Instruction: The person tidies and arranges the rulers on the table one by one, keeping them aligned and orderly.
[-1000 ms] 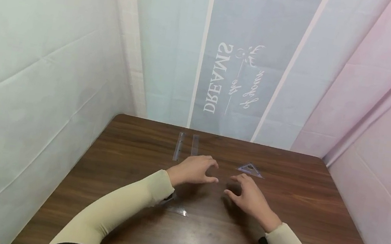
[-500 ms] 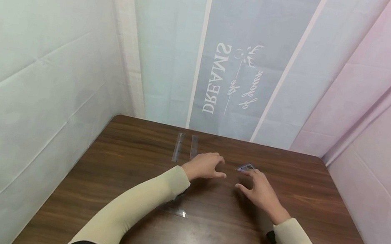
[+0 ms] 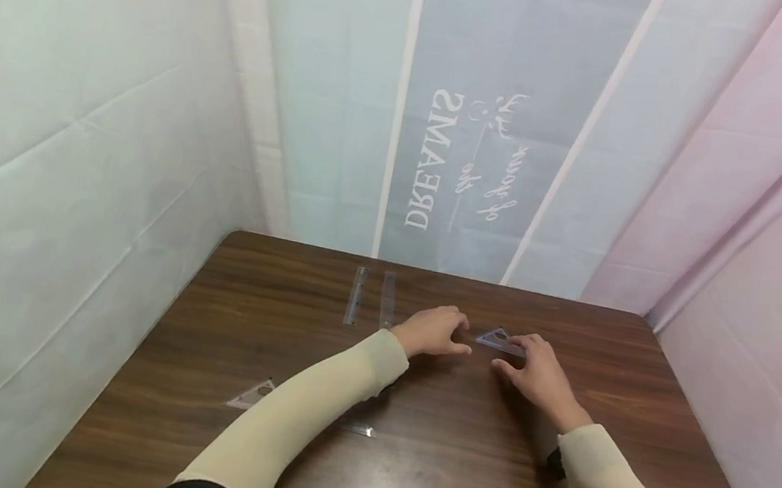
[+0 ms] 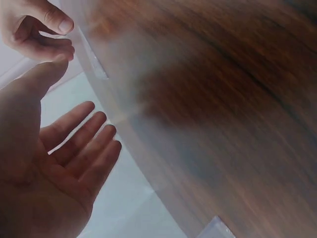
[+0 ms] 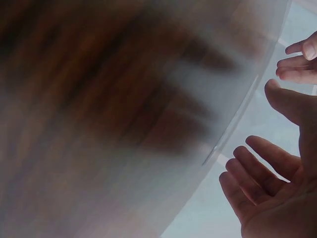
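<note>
My right hand, fingers spread and relaxed, hovers beside a clear triangular set square near the back of the brown table. Its fingertips overlap the set square's right corner in the head view. Facing it from the left, my left hand has its thumb apart from its fingers and holds nothing. In the left wrist view, the left hand is palm up to the camera, and the set square shows past the right hand. The right wrist view catches a thin clear edge beyond the right fingers.
Two clear rulers, a left one and a right one, lie near the table's back edge. Another clear set square lies front left. A clear plastic piece is partly hidden under the left forearm. Cloth walls surround the table.
Both hands have moved to the right and slightly farther back, and the right fingers now reach the set square's right corner. The left forearm's shift uncovers the front-left set square.
</note>
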### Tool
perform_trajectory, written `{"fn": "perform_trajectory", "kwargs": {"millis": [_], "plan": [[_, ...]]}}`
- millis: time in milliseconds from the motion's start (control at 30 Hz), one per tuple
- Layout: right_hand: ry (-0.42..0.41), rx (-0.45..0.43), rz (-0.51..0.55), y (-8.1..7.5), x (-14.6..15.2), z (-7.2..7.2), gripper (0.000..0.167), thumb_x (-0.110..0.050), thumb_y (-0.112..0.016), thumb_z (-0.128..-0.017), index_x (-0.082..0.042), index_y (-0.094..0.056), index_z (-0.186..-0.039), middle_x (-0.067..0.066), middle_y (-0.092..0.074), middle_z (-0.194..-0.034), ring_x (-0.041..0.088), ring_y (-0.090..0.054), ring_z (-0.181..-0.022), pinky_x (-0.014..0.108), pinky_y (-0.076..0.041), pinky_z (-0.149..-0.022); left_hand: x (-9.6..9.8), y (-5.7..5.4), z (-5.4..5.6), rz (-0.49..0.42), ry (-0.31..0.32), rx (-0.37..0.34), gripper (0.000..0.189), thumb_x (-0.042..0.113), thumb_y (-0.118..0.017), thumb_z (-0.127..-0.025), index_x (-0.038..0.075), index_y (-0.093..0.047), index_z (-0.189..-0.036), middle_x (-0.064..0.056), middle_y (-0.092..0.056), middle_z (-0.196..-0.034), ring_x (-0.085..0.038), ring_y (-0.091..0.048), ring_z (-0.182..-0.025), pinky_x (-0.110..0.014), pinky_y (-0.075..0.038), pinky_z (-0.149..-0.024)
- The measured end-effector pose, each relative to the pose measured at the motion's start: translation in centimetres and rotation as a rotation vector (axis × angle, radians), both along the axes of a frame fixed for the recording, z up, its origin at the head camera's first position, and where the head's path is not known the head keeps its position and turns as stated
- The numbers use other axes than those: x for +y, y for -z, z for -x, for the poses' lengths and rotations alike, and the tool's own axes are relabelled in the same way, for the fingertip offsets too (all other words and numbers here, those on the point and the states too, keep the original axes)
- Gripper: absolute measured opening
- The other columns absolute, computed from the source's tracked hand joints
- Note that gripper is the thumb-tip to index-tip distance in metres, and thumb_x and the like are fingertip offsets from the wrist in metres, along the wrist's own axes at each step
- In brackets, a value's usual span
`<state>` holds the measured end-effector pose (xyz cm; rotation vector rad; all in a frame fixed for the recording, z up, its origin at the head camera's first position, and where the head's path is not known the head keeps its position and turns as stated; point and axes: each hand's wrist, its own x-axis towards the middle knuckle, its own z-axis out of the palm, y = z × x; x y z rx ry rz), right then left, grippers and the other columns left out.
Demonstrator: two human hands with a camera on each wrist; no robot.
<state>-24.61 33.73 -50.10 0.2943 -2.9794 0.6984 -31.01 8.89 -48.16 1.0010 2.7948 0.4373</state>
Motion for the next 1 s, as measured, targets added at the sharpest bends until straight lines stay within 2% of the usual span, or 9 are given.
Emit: {"fn": "perform_trajectory", "kwargs": {"millis": [167,400,567,800,1000], "plan": [[0.018,-0.02,-0.005,-0.1,1.1,1.3,0.061,-0.032,-0.081,-0.099,0.012,-0.062,-0.137,0.03,-0.059,-0.13,0.044,-0.057,-0.111,0.06,-0.051,-0.089,1.6,0.3,0.9,-0.027,0.011,-0.037,0.054,0.048,-0.071,-0.104,0.013,-0.064,-0.145,-0.001,-0.065,-0.14,-0.015,-0.063,-0.127,-0.028,-0.051,-0.105],[0.01,-0.046,-0.022,-0.1,1.8,3.2,0.057,-0.026,-0.081,-0.099,0.014,-0.062,-0.135,0.031,-0.061,-0.128,0.043,-0.06,-0.112,0.06,-0.052,-0.094,3.2,1.0,2.3,-0.036,-0.007,-0.067,0.052,0.044,-0.07,-0.105,0.012,-0.063,-0.146,-0.002,-0.065,-0.139,-0.015,-0.063,-0.125,-0.027,-0.05,-0.105],[0.002,-0.079,-0.028,-0.4,2.0,4.1,0.053,-0.023,-0.081,-0.098,0.016,-0.064,-0.131,0.03,-0.063,-0.12,0.04,-0.064,-0.104,0.059,-0.054,-0.091,4.4,1.4,3.0,-0.003,-0.037,-0.015,0.053,0.046,-0.068,-0.106,0.013,-0.063,-0.146,-0.001,-0.066,-0.138,-0.014,-0.063,-0.125,-0.027,-0.051,-0.104],[0.003,-0.092,-0.067,-0.6,1.9,5.0,0.049,-0.023,-0.083,-0.097,0.014,-0.068,-0.126,0.024,-0.065,-0.111,0.033,-0.063,-0.095,0.055,-0.054,-0.086,5.8,1.7,2.8,0.114,-0.105,0.073,0.054,0.052,-0.068,-0.104,0.019,-0.064,-0.147,0.003,-0.062,-0.135,-0.013,-0.058,-0.123,-0.025,-0.051,-0.101],[0.01,-0.095,-0.065,-0.8,2.0,5.2,0.04,-0.022,-0.083,-0.097,0.012,-0.073,-0.118,0.018,-0.064,-0.101,0.028,-0.059,-0.086,0.051,-0.052,-0.079,6.7,1.9,2.7,0.132,-0.155,0.082,0.051,0.053,-0.071,-0.102,0.023,-0.068,-0.143,0.006,-0.062,-0.129,-0.011,-0.057,-0.116,-0.024,-0.053,-0.095]]}}
